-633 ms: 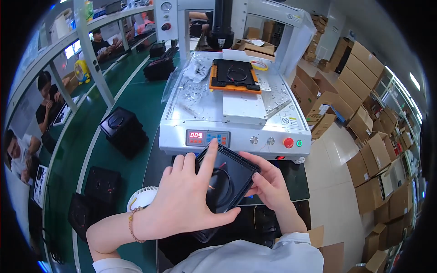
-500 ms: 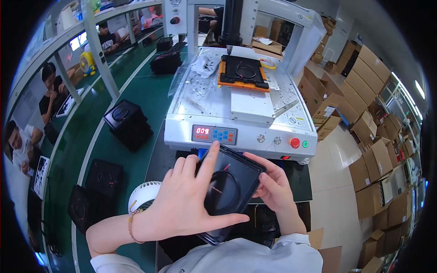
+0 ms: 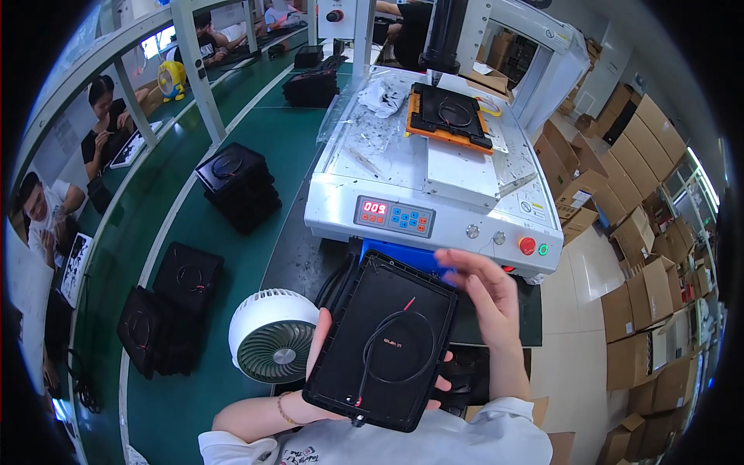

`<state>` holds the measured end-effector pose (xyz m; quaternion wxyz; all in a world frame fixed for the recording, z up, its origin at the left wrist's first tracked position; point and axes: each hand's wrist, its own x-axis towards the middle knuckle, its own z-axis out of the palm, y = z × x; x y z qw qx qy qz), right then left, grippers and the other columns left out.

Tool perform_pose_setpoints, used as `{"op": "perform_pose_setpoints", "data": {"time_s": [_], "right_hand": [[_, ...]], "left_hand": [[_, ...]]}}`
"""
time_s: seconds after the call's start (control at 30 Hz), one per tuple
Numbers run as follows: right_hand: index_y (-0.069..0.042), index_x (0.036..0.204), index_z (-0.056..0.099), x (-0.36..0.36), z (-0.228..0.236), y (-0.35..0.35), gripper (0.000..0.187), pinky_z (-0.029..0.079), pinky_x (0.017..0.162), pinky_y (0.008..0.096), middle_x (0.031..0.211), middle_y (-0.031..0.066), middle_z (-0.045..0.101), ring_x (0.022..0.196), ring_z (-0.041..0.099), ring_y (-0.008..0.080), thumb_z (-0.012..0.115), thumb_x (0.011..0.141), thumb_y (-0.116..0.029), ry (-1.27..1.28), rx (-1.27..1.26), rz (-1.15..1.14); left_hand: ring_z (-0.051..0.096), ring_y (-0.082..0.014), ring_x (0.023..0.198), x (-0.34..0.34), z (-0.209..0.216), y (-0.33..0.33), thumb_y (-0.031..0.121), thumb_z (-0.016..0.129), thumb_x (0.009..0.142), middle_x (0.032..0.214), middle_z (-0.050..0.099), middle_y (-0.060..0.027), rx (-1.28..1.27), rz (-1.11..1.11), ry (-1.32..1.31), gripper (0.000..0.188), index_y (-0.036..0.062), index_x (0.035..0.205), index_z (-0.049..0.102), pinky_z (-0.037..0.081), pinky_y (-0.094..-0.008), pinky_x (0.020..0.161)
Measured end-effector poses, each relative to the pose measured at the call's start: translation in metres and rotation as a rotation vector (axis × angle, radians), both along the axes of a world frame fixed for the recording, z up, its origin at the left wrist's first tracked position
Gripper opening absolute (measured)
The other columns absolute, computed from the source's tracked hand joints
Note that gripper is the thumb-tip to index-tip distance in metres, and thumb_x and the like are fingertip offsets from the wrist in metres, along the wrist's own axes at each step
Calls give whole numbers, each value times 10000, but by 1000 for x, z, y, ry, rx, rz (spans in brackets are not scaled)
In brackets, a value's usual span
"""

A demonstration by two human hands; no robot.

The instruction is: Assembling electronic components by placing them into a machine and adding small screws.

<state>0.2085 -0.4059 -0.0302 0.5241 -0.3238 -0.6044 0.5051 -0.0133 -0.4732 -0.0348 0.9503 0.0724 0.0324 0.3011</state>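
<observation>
One black casing (image 3: 397, 327) with a coiled wire is at near center, before the white machine (image 3: 456, 220). Left grip (image 3: 318, 339) has it clasped from underneath, thumb along its left edge. Right grip (image 3: 494, 298) is loose, fingers spread, by the far right corner. More casings (image 3: 232, 186) sit left on the green desk (image 3: 234, 263).

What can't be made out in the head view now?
All head view:
Palm of the left hand: hidden behind the black housing.
Blue object: partly covered by the housing.
Black column: top cut off by upper edge.
Label above red button: print too small.
</observation>
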Motion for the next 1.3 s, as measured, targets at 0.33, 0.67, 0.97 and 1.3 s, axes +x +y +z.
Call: {"op": "perform_pose_setpoints", "data": {"time_s": [0.33, 0.67, 0.97, 1.3], "right_hand": [[-141, 896, 767, -4, 51, -2, 258, 403, 993, 397, 1203, 57, 630, 1191, 486, 284, 814, 649, -81, -687, 633, 129], [50, 800, 708, 3, 46, -36, 67, 552, 627, 322, 855, 171, 696, 731, 666, 253, 747, 747, 60, 604, 566, 619], [-7, 838, 706, -5, 15, -25, 339, 538, 683, 312, 901, 128, 682, 771, 666, 253, 854, 665, -258, -174, 525, 386], [14, 975, 672, -68, -22, -47, 189, 553, 616, 215, 882, 71, 674, 702, 676, 115, 750, 810, -32, -302, 64, 322]], "left_hand": [[236, -524, 1373, 12, -25, -4, 897, 350, 726, 1539, 176, -261, -15, -64, -227, 1149, 131, 1543, 89, 181, -626, 1139], [508, -421, 1199, -5, 2, 16, 629, 565, 748, 1399, 382, -278, 337, 447, 74, 1044, -75, 1444, 233, 444, -517, 1011], [348, -414, 1355, -26, 20, 26, 529, 628, 709, 1454, 316, -247, 470, 992, 162, 1057, 19, 1506, 158, 288, -549, 1140], [350, -389, 1365, -32, 6, 27, 508, 633, 664, 1468, 317, -228, 612, 1051, 382, 1078, 7, 1500, 174, 305, -491, 1140]]}}
